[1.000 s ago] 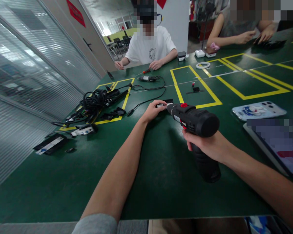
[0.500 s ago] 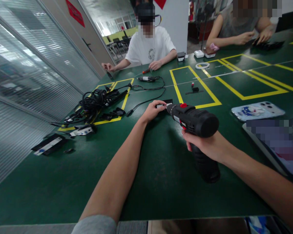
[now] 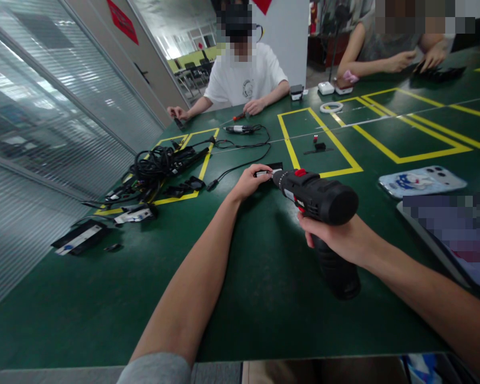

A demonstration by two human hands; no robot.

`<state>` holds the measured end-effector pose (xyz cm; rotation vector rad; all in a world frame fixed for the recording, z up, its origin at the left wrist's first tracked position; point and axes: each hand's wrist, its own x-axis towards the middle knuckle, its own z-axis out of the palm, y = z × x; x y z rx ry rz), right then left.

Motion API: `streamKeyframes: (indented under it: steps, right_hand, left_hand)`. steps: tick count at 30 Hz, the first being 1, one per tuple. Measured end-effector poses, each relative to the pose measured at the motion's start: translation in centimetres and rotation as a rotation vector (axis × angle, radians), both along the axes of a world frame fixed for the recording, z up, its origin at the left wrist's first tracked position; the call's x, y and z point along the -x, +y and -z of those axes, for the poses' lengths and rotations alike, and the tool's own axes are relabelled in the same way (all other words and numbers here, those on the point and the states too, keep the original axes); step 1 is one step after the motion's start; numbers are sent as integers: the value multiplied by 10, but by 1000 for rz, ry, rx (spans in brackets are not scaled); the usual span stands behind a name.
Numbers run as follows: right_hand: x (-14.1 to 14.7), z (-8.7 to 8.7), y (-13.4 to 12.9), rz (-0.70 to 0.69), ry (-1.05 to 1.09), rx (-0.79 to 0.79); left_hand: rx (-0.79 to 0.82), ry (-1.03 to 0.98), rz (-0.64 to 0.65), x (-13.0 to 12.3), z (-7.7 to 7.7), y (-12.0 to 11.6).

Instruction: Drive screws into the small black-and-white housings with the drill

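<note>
My right hand (image 3: 336, 237) is wrapped round the grip of a black and red power drill (image 3: 318, 194), which points away to the left. The drill's tip meets a small black and white part (image 3: 278, 166) on the green table (image 3: 264, 309). My left hand (image 3: 251, 182) holds that part from the left, its fingertips close to the drill's chuck. Where exactly the bit touches is too small to make out.
Coiled black cables (image 3: 158, 168) lie at the left, with a black box (image 3: 80, 237) nearer. At the right are a phone (image 3: 422, 180) and a tablet-like device (image 3: 456, 240). A person (image 3: 246, 77) sits opposite; another (image 3: 388, 50) sits at the back right.
The hand of the person opposite, at the back left, has shifted slightly with a dark object. My hands and the drill show no visible movement.
</note>
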<state>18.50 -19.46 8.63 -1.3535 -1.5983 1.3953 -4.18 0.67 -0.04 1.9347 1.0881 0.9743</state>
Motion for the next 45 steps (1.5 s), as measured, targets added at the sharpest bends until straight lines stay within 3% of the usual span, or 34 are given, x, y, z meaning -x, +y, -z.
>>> streamKeyframes:
  steps: [16,45]
  right_hand:
    - [3,-8,-1,11,-53,-14]
    - [2,-9,-2,28,-47,13]
  left_hand:
    - [-8,-1,4,0,-1,-1]
    - [18,-16,6,-1,-2,-3]
